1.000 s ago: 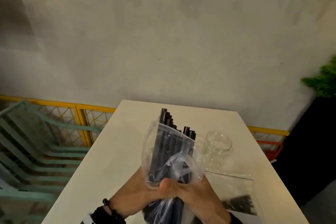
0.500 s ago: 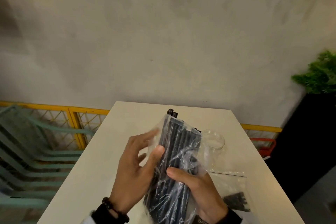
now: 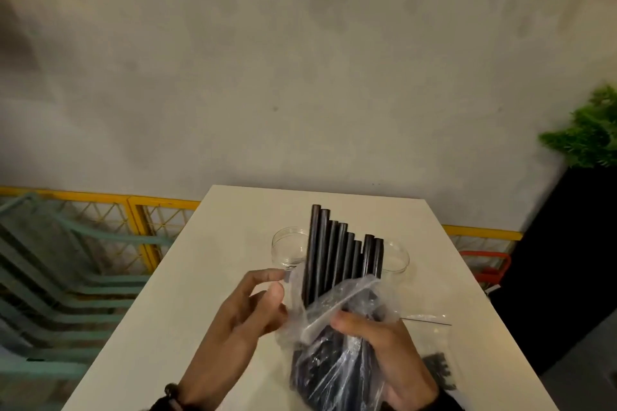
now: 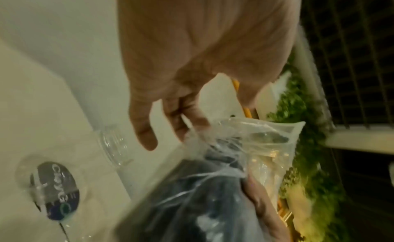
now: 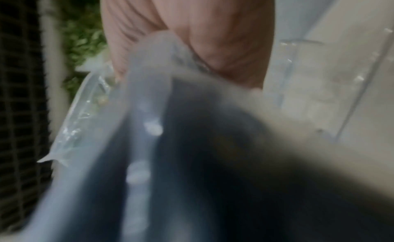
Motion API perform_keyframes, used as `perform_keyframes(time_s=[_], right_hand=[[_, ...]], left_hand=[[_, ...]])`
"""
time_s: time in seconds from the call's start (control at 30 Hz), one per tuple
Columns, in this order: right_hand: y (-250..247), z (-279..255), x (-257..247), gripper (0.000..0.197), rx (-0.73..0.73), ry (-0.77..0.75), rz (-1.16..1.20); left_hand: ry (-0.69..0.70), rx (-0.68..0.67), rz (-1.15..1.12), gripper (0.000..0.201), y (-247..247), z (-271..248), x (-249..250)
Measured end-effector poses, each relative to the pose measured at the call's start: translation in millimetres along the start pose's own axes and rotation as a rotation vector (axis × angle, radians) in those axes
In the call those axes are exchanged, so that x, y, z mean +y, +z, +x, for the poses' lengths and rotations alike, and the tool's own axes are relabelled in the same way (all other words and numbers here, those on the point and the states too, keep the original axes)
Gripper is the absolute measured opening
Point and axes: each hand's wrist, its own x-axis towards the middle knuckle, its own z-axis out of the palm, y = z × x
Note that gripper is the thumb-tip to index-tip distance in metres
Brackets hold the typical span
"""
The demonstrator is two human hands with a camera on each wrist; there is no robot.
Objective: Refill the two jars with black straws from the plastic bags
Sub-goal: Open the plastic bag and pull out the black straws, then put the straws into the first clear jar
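A bundle of black straws [image 3: 340, 253] stands upright over the white table [image 3: 207, 277], its upper half bare above a crumpled clear plastic bag [image 3: 334, 354]. My right hand [image 3: 367, 334] grips the bag and the straws inside it low down. My left hand [image 3: 278, 284] pinches the bag's rim on the left side; the left wrist view shows its fingertips [image 4: 192, 125] on the bag's edge [image 4: 255, 132]. Two clear open jars stand behind the straws, one to the left [image 3: 288, 250] and one to the right [image 3: 397, 259], partly hidden. The right wrist view is blurred; the hand [image 5: 192, 51] holds plastic.
A second clear bag [image 3: 437, 367] with dark pieces lies flat on the table at the right. A yellow railing [image 3: 140, 207] and green chairs [image 3: 50, 277] are to the left, a black planter with a plant [image 3: 584, 137] to the right. A grey wall stands behind.
The bag has slid down the bundle, so the straws' upper halves now stick out bare. My left hand moved from the bag's side to its rim. The left jar has come into view.
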Motion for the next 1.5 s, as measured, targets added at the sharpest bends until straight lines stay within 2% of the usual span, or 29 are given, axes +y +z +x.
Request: perform_keyframes(time_s=[0.07,0.1,0.17,0.2,0.23,0.27,0.3,0.33,0.37,0.43,0.47,0.53,0.6,0.67,0.73,0.8,0.87,0.93,0.97,1.07,1.1,1.17,1.2,1.3,1.33,1.4,1.47,1.5], right_hand=[[3,-6,-9,0.028,-0.074,-0.054,-0.109],[2,-9,-13,0.018,-0.139,-0.096,-0.178],[-4,-10,-15,0.025,-0.251,-0.057,-0.347],[-7,-11,-18,0.035,-0.275,0.004,-0.427],[-12,-11,-18,0.049,-0.294,0.042,-0.512],[-17,-10,-18,0.062,-0.305,0.04,-0.577],[-18,-8,-19,0.071,-0.294,0.011,-0.623],[-17,-8,-21,0.07,-0.277,-0.044,-0.661],[-16,-8,-22,0.059,-0.259,-0.118,-0.726],[-17,-9,-32,0.034,-0.252,-0.19,-0.887],[-21,-10,-36,0.032,-0.277,-0.202,-0.849],[-34,-13,-40,0.047,-0.381,-0.085,-0.522],[-50,-16,-39,0.066,-0.439,0.026,-0.251],[-55,-17,-28,0.073,-0.449,-0.004,-0.332],[-50,-14,-17,0.076,-0.395,-0.045,-0.519],[-48,-7,-9,0.061,-0.343,-0.047,-0.547],[-45,-6,-7,0.046,-0.323,-0.031,-0.527],[-44,-8,-2,0.06,-0.289,-0.037,-0.504],[-44,-10,-2,0.062,-0.257,-0.037,-0.49],[-49,-5,-4,0.041,-0.182,-0.056,-0.482],[-52,-2,-6,0.04,-0.157,-0.066,-0.483],[-57,2,-11,0.038,-0.141,-0.069,-0.478],[-59,4,-15,0.039,-0.132,-0.052,-0.467],[-59,9,-21,0.045,-0.039,0.0,-0.474],[-57,11,-21,0.044,-0.018,0.019,-0.487],[-53,14,-25,0.04,0.058,0.049,-0.52],[-49,16,-27,0.041,0.134,0.072,-0.57],[-46,17,-27,0.04,0.158,0.089,-0.592]], left_hand=[[-0.055,-0.09,0.095,0.035,6,2,0],[-0.106,-0.125,0.087,0.042,11,1,1],[-0.166,-0.196,0.069,0.089,20,-1,-1],[-0.168,-0.231,0.049,0.111,24,-1,-3],[-0.18,-0.228,-0.003,0.123,29,-1,-4],[-0.195,-0.209,-0.1,0.115,34,-1,-5],[-0.21,-0.189,-0.214,0.091,40,1,-7],[-0.196,-0.211,-0.309,0.069,46,2,-7],[-0.193,-0.211,-0.344,0.056,51,4,-12],[-0.203,-0.143,-0.337,0.05,58,8,-20],[-0.2,-0.101,-0.335,0.048,59,10,-21],[-0.188,-0.021,-0.357,0.039,62,13,-21],[-0.18,0.039,-0.349,0.046,64,13,-17],[-0.125,0.108,-0.235,0.051,71,13,-14],[-0.069,0.109,-0.127,0.056,83,8,-15],[-0.085,0.021,-0.167,0.065,94,2,-17],[-0.19,-0.071,-0.308,0.074,101,-4,-18],[-0.257,-0.105,-0.36,0.069,100,-6,-16],[-0.276,-0.116,-0.345,0.065,100,-5,-18],[-0.256,-0.151,-0.16,0.071,96,5,-17],[-0.213,-0.153,-0.052,0.059,93,9,-16],[-0.148,-0.186,0.129,0.019,85,19,-7],[-0.15,-0.233,0.171,0.017,78,24,-6],[-0.248,-0.287,0.291,0.061,47,33,-14],[-0.279,-0.274,0.322,0.068,32,37,-19],[-0.316,-0.192,0.424,0.062,2,51,-30],[-0.343,-0.038,0.566,0.058,-23,70,-47],[-0.349,0.048,0.622,0.065,-32,81,-57]])
